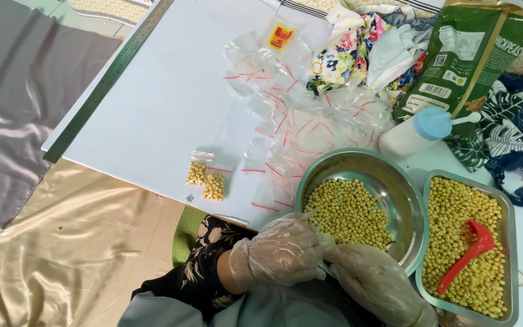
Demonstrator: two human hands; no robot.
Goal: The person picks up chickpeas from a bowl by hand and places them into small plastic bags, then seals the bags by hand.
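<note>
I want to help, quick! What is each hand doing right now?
Left hand: gloved, curled, pinching something clear with the right; cannot tell what.
Right hand: gloved, fingers meeting the left by the round bowl.

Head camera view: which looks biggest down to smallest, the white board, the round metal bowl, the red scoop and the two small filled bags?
1. White board, by far the largest.
2. Round metal bowl.
3. Red scoop.
4. Two small filled bags; as a pair they look close to the scoop, so that order is unsure.

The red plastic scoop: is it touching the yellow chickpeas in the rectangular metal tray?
Touching. The head view shows the red plastic scoop lying directly on the yellow chickpeas in the rectangular metal tray.
</note>
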